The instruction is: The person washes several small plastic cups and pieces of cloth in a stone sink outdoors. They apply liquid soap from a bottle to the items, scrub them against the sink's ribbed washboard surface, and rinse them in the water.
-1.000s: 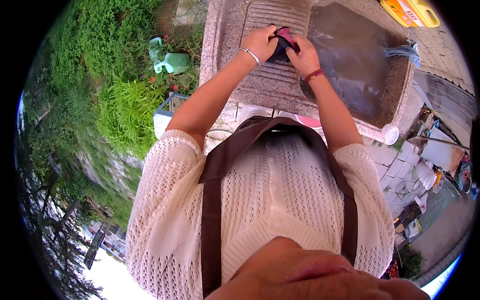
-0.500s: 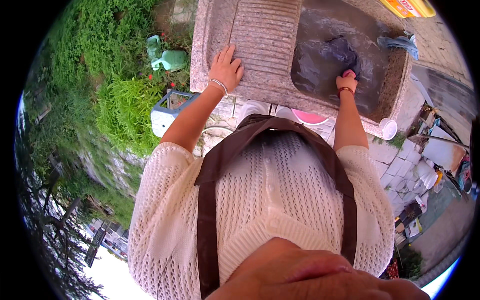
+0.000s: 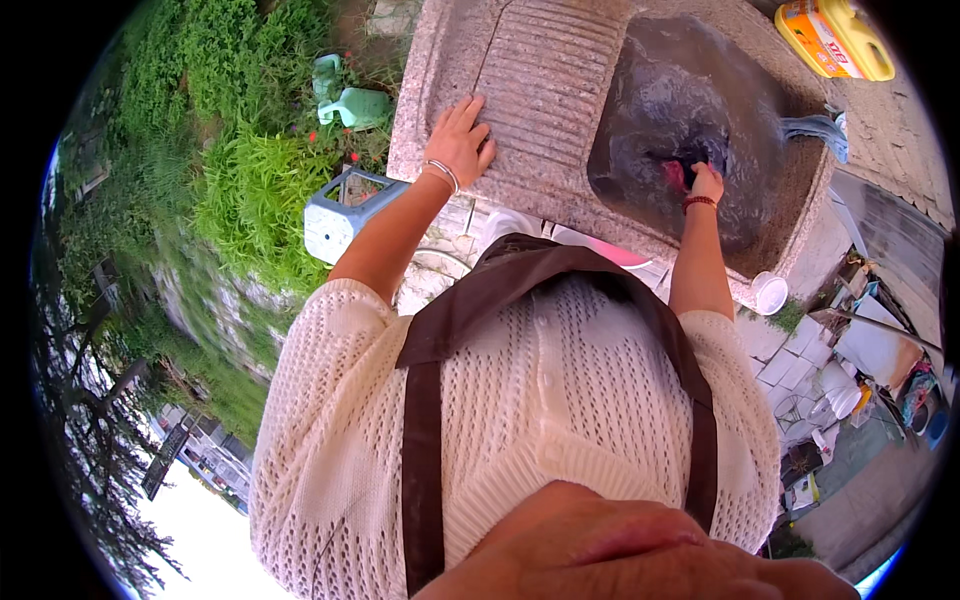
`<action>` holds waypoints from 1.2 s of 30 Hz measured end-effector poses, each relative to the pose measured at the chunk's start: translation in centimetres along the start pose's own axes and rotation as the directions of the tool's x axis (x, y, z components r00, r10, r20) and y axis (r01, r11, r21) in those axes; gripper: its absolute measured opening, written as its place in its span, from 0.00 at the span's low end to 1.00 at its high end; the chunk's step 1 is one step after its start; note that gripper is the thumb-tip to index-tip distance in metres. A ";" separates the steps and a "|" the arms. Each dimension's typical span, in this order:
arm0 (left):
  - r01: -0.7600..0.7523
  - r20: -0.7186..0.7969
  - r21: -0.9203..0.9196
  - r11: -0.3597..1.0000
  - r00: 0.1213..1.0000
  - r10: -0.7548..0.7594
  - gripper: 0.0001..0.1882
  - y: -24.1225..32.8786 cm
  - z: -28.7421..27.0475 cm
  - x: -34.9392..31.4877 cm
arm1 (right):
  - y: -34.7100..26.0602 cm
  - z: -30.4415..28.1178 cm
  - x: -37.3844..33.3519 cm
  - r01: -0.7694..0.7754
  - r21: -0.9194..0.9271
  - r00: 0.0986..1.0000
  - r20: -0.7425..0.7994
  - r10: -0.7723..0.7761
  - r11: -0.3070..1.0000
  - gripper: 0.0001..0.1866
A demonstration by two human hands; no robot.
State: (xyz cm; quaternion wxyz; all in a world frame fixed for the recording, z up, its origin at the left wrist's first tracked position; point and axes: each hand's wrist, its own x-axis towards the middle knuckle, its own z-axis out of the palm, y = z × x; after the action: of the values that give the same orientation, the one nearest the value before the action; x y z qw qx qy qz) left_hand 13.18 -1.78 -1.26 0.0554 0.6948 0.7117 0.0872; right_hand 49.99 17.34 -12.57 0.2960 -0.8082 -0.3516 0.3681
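Observation:
My left hand (image 3: 462, 145) lies with its fingers spread on the speckled stone washboard (image 3: 545, 85) at the left part of the sink, holding nothing. In the basin on the right, filled with murky grey water (image 3: 640, 120), my right hand (image 3: 708, 183) has its fingers closed on a dark wet cloth (image 3: 712, 152), mostly under water. A pinkish-red patch (image 3: 674, 176) shows beside the fingers, at the cloth; whether it is part of it I cannot tell. Water swirls around the cloth.
A blue cloth (image 3: 815, 130) hangs over the basin's right rim. A yellow jug (image 3: 835, 40) stands beyond it. A white cup (image 3: 770, 293) is at the near right corner. At left are a grey-blue stool (image 3: 335, 225) and a green watering can (image 3: 360, 108). A pink tub (image 3: 615, 253) sits below the sink.
My right hand has shifted slightly, and its wrist has turned. The pinkish-red patch now lies left of the fingers. The whole view has tilted a little; my left hand stays on the washboard.

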 end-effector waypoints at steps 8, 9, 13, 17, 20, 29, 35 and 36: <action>0.025 -0.011 -0.021 0.999 1.000 -0.025 0.13 -0.3 0.0 -0.7 | -14.4 -0.2 -10.7 -0.330 0.782 0.775 0.544 -0.322 0.529 0.21; 0.035 -0.012 -0.023 0.999 0.999 -0.036 0.13 -0.2 0.0 -0.8 | -15.5 -0.6 -11.1 -0.411 0.782 0.640 0.614 -0.463 0.470 0.23; 0.031 -0.039 -0.075 0.997 0.999 -0.034 0.13 -0.1 -0.3 -1.0 | -18.7 -0.1 -13.7 -0.577 0.699 0.430 0.700 -0.570 0.423 0.25; 0.021 -0.032 -0.090 0.996 0.999 -0.024 0.14 0.3 -0.3 -0.3 | -17.6 6.0 -12.9 0.004 0.662 0.491 0.651 -0.578 0.749 0.24; 0.045 -0.007 -0.069 0.997 0.999 -0.045 0.15 0.1 -0.4 -0.4 | -16.2 9.7 -13.3 0.810 0.242 0.351 0.529 -0.773 0.534 0.27; 0.073 0.027 -0.074 0.995 0.997 -0.071 0.15 0.4 -1.0 -0.6 | -14.7 17.7 -18.3 0.995 0.098 -0.082 0.547 -0.833 -0.034 0.22; 0.076 0.023 -0.142 0.987 0.997 -0.073 0.14 0.3 -0.8 -0.8 | -22.9 22.4 -13.1 0.975 -0.038 0.202 0.565 -0.800 0.220 0.29; 0.078 0.023 -0.143 0.987 0.997 -0.075 0.14 0.4 -0.9 -0.8 | -23.9 23.0 -12.9 0.968 -0.122 0.248 0.532 -0.809 0.217 0.28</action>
State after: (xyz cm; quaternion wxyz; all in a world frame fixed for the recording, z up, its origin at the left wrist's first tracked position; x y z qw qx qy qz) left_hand 13.41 -2.62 -0.33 0.1149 0.6618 0.7293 0.1298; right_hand 16.91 26.03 -2.66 0.1986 -0.4059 -0.8748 0.1746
